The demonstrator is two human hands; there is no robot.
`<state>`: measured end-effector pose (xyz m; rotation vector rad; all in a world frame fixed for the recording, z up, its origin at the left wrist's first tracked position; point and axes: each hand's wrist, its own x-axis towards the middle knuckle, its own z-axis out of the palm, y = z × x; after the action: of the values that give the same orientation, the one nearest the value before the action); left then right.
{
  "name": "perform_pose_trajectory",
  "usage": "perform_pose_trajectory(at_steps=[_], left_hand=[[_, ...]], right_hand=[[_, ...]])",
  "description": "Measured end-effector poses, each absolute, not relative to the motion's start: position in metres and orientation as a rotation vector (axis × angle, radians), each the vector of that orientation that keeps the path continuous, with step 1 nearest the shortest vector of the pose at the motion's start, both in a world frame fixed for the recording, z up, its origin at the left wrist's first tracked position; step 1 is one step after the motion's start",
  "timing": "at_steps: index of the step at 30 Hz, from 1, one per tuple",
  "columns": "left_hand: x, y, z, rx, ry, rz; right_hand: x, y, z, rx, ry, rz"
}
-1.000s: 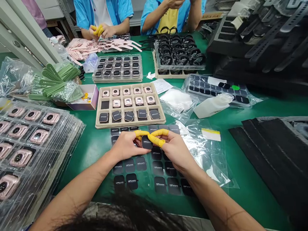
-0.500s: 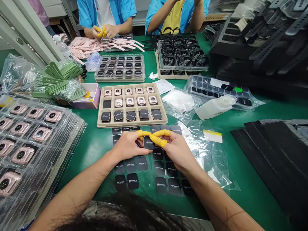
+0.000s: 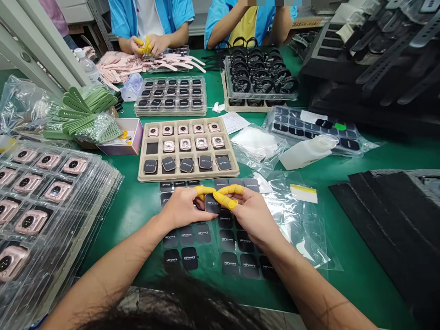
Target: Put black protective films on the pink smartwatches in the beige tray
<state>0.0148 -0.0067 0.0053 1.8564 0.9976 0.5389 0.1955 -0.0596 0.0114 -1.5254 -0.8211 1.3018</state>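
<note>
Between my two hands is a smartwatch body [image 3: 212, 204], its dark face marked "HiFuture" turned toward me. My left hand [image 3: 184, 205] grips it from the left, thumb along its lower edge. On the other side, my right hand [image 3: 249, 208] pinches its upper right edge; yellow finger cots cover the thumb and a finger. Below the hands lie clear sheets of black "HiFuture" screen films [image 3: 186, 235]. Just beyond stands a beige tray [image 3: 187, 178] of watch bodies, the front row showing dark faces, the other rows pink backs, with one bare slot at the left of the middle row.
Stacked clear trays [image 3: 85, 201] of pink watch bodies fill the left side. Green straps [image 3: 85, 114] lie behind them. A white bottle [image 3: 309, 152] rests at right near black foam sheets [image 3: 374, 220]. Two co-workers in blue sit across, beyond trays of watches [image 3: 171, 111] and black straps [image 3: 263, 78].
Both hands keep their hold on the watch body in nearly the same place. The view has shifted very slightly.
</note>
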Motion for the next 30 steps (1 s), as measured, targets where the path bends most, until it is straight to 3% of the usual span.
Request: perform_pose_trajectory(at_steps=[30], left_hand=[[0.014, -0.023, 0.005, 2.199, 1.035, 0.6]], right_hand=[[0.197, -0.059, -0.009, -1.335, -1.094, 1.332]])
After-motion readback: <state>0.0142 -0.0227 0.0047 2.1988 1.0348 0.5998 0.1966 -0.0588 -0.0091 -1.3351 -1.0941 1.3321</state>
